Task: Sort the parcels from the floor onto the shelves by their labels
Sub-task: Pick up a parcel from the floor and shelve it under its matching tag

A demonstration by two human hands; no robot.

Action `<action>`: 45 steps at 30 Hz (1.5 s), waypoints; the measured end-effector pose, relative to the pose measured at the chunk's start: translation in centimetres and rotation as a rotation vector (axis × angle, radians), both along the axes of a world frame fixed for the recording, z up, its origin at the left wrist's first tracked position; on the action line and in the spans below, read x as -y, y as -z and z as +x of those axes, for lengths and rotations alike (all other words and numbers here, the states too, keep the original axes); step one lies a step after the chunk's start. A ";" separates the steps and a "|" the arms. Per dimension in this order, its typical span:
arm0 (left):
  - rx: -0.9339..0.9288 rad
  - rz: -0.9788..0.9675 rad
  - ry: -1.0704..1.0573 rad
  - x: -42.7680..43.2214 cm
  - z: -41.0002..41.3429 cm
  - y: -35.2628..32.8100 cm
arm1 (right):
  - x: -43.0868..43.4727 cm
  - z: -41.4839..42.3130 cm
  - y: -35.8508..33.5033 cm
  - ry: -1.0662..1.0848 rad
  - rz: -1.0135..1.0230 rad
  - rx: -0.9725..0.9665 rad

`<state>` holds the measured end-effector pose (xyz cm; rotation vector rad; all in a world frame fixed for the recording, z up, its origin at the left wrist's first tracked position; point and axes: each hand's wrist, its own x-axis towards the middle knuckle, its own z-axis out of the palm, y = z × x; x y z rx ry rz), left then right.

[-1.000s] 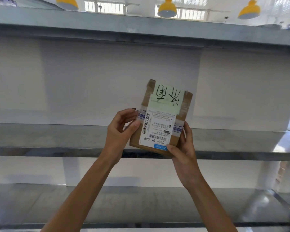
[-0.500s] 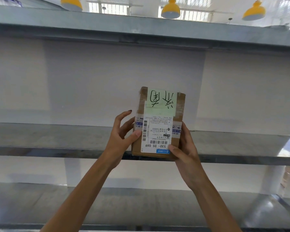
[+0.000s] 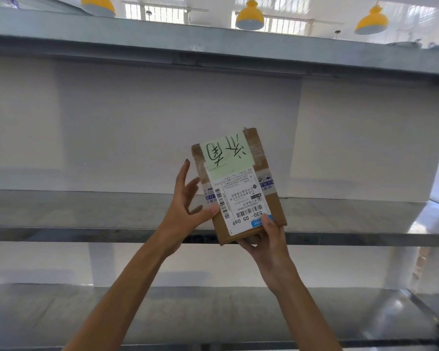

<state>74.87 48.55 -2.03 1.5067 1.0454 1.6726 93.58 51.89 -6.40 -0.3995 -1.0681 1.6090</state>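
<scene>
Grey metal shelves (image 3: 86, 211) run across the view in three tiers, backed by a plain white wall (image 3: 162, 127). Above the top tier hang three yellow pendant lamps (image 3: 250, 17) before barred windows (image 3: 160, 12) that let in bright daylight.

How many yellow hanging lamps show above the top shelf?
3. The left lamp is partly cut by the top edge, the centre lamp hangs mid-frame, the right lamp near the upper right. The top shelf may hide others.
</scene>
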 end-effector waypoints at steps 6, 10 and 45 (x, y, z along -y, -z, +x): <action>0.041 -0.003 -0.039 0.3 -2.0 -1.0 | -1.5 1.7 -0.2 -0.007 0.006 0.207; 0.142 0.001 -0.026 0.4 -2.4 -0.5 | -1.7 1.7 -1.2 0.014 0.031 0.297; 0.231 -0.195 -0.133 1.9 1.7 2.3 | 0.7 -2.4 -1.2 0.034 0.072 -0.139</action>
